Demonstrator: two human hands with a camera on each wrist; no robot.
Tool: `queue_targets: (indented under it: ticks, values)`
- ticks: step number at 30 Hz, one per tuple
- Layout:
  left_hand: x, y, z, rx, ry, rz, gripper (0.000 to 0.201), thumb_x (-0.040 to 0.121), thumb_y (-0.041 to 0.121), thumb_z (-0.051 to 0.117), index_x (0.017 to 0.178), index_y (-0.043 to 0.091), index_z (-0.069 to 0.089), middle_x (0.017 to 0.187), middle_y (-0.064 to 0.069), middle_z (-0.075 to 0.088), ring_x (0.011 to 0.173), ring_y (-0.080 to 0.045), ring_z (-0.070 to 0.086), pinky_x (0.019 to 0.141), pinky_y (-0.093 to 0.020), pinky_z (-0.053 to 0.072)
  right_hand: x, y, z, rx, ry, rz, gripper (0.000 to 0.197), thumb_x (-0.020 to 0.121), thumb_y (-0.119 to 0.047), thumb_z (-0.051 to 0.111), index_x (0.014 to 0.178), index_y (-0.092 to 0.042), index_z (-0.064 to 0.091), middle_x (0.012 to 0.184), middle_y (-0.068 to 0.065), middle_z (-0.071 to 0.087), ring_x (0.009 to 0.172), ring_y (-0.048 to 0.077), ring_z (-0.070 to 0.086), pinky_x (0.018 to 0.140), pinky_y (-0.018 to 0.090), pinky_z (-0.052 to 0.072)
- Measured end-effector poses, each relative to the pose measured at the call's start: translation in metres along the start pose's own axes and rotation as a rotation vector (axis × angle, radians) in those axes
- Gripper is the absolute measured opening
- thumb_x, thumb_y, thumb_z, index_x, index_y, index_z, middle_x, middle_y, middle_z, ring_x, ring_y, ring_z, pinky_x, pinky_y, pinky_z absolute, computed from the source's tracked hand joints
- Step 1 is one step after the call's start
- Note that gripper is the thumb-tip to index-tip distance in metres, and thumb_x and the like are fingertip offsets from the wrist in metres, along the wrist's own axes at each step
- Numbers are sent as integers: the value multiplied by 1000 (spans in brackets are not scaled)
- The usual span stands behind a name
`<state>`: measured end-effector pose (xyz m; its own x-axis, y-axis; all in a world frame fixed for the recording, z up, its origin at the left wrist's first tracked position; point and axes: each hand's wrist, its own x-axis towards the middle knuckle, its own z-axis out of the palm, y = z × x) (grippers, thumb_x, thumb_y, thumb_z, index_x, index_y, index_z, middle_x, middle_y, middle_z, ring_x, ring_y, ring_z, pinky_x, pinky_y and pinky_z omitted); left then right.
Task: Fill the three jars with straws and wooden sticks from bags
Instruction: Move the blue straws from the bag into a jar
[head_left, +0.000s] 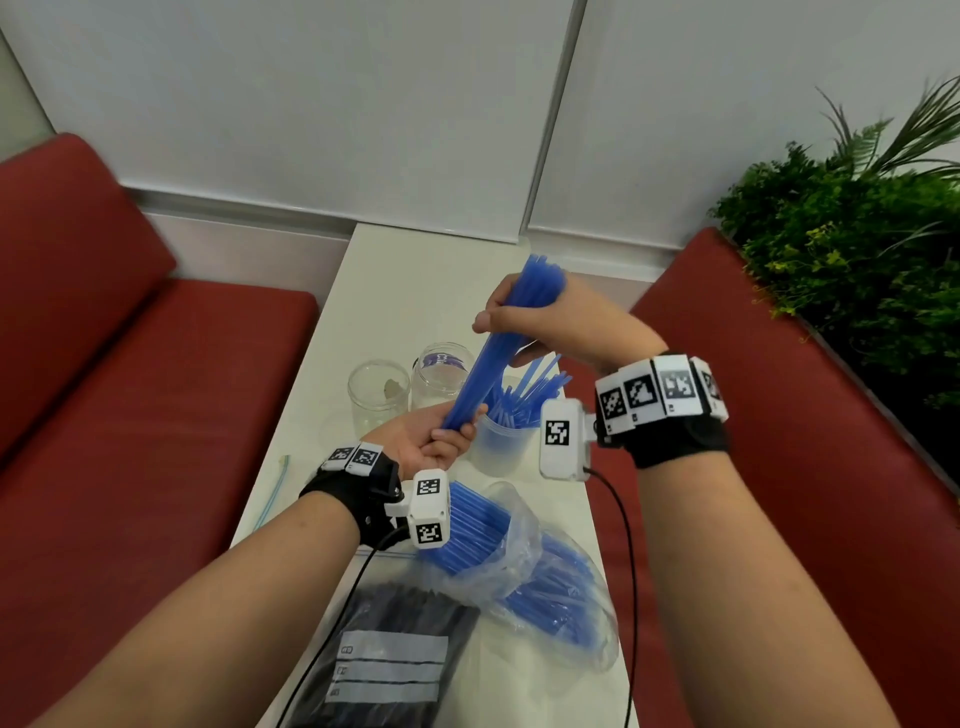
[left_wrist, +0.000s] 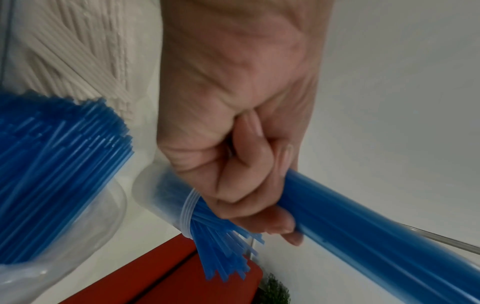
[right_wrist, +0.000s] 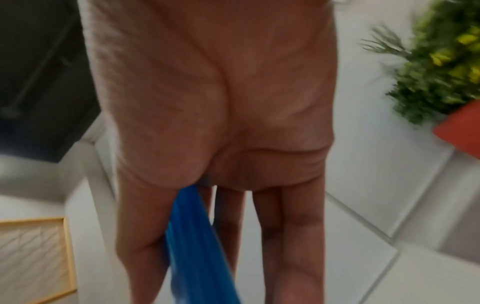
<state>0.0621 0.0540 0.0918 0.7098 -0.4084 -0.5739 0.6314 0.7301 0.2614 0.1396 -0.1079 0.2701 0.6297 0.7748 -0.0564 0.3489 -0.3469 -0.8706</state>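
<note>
Both hands hold one bundle of blue straws slanted above the white table. My left hand grips its lower end; the left wrist view shows the fingers curled round the bundle. My right hand holds the upper part, thumb and fingers around it. Just below stands a translucent jar with several blue straws in it. Two clear glass jars stand behind it. An open clear bag of blue straws lies in front.
A zip bag of dark sticks with a white label lies at the table's near edge. A loose straw rests at the left edge. Red benches flank the table, and green plants stand at the right.
</note>
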Motion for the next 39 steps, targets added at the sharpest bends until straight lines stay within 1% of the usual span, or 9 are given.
queue_targets:
  ticks: [5,9,12,18,22,27,32,36,39]
  values:
    - [7,16,16,-19,-33,62,20,87,18,56,87,3,69,59,-6,53,31,-6,38,28,-11,19,6,-13,-21,11,19,3,19,84,-16,80,94,-2,72,92,11,78,85,26,77,71,35,64]
    - [18,26,24,34,77,278,36,102,24,45,99,-5,65,78,-14,68,43,-8,50,33,-14,36,11,-1,-34,87,237,-44,15,84,-10,78,93,0,72,91,16,76,83,26,77,68,34,64]
    - [24,28,16,178,234,356,53,105,37,41,105,-9,67,98,-20,72,68,-19,67,53,-23,56,16,20,-46,132,471,-65,6,83,-8,76,86,-6,71,87,13,75,78,22,76,61,30,61]
    - [45,11,-6,700,409,293,23,100,14,55,106,-6,64,103,-21,70,84,-25,69,79,-31,59,37,84,-29,60,655,108,13,82,-7,68,72,-14,67,68,1,69,65,20,74,56,27,60]
    - [71,-5,-12,1179,483,283,18,93,3,60,106,-5,69,102,-21,72,74,-20,67,73,-29,57,57,130,9,8,595,277,9,87,-7,66,84,-1,70,85,18,72,78,31,75,71,42,64]
    - [88,-31,-24,1893,386,191,27,87,25,69,109,9,71,112,-6,69,104,-22,62,82,-23,42,64,161,39,-197,499,373,16,91,-21,63,96,-7,70,95,12,71,92,32,67,82,44,57]
    - [101,-66,-40,2489,314,-41,73,80,59,68,133,12,49,131,-9,48,119,-32,48,91,-46,46,64,160,42,-291,647,53,44,88,-31,69,130,-27,56,126,-5,63,114,17,51,94,33,42]
    - [105,-77,-41,2714,324,-96,65,92,46,62,143,12,40,146,-11,37,129,-35,40,95,-51,41,62,167,57,-504,655,-219,30,101,-26,55,127,-15,64,129,3,65,127,24,53,111,40,37]
    - [102,-78,-35,2828,333,-99,37,101,25,52,136,14,49,137,-8,50,121,-32,51,96,-48,41,53,185,71,-726,454,-15,47,109,-44,34,143,-20,55,157,8,44,153,34,23,125,55,8]
